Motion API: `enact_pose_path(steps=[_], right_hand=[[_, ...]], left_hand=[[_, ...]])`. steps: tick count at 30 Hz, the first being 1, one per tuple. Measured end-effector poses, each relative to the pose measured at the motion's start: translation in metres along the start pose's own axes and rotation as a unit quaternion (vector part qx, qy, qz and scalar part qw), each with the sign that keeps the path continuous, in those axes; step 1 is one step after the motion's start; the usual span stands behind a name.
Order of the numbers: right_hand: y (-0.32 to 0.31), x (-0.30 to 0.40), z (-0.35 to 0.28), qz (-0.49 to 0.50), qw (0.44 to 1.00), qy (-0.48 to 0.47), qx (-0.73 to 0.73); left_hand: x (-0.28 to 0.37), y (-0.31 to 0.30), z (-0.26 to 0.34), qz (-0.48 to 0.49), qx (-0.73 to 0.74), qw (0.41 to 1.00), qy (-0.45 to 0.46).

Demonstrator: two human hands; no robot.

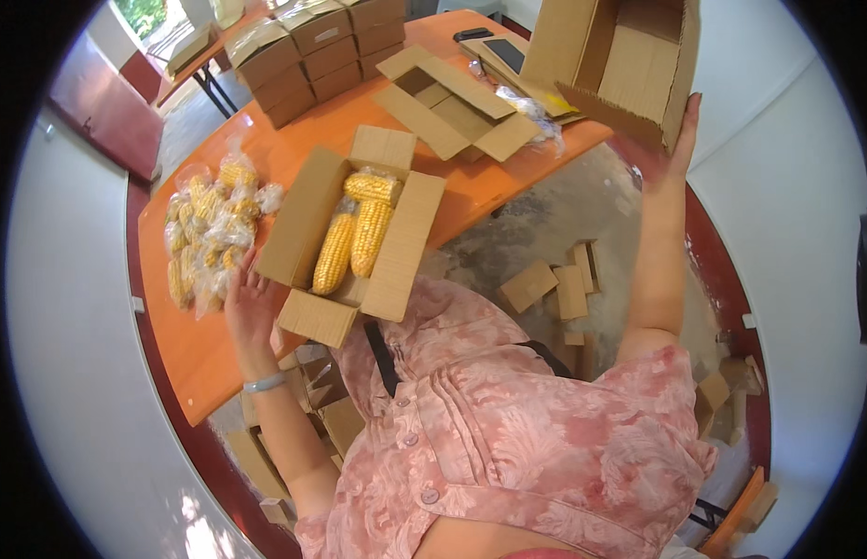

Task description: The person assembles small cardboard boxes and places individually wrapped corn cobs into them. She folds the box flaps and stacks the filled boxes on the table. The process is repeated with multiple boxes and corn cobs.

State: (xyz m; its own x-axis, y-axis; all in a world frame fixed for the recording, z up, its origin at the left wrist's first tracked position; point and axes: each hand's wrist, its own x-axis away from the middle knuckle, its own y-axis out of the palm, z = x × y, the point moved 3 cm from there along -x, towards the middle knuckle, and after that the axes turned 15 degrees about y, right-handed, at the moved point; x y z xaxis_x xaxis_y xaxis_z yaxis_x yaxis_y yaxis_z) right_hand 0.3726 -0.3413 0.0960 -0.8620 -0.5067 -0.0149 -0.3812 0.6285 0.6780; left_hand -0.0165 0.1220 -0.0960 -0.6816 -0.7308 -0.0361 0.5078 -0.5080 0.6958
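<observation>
An open cardboard box (403,244) sits at the near edge of the orange table, its flaps spread outward. Three yellow corn cobs (372,237) in clear plastic lie inside it. Beside its left flap is my left hand (255,300), fingers apart and holding nothing; whether it touches the flap I cannot tell. Just past those fingers lies a pile of plastic-wrapped corn cobs (213,223). At the upper right my right hand (687,136) grips the side of another cardboard box (632,77), tilted so that its bare inside faces me.
A third open box (440,105) stands on the orange table (321,115). Stacked closed cartons (321,59) fill the far side. Near the table's right end are crumpled plastic (538,115) and a dark flat device (504,56). Small cardboard boxes (562,286) litter the floor.
</observation>
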Motion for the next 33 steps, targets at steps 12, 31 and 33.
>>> enact_pose_path(steps=[12,31,33], right_hand=[[-0.081,-0.069,-0.004,0.009,1.000,0.025,0.013],[-0.366,0.230,0.265,0.425,0.850,0.212,-0.230],[-0.373,0.225,0.276,0.442,0.841,0.226,-0.216]], left_hand=[[0.028,0.004,0.023,0.017,-0.191,0.977,0.091],[0.097,0.064,-0.007,0.111,-0.450,0.874,0.142],[0.097,0.059,-0.010,0.117,-0.445,0.878,0.130]])
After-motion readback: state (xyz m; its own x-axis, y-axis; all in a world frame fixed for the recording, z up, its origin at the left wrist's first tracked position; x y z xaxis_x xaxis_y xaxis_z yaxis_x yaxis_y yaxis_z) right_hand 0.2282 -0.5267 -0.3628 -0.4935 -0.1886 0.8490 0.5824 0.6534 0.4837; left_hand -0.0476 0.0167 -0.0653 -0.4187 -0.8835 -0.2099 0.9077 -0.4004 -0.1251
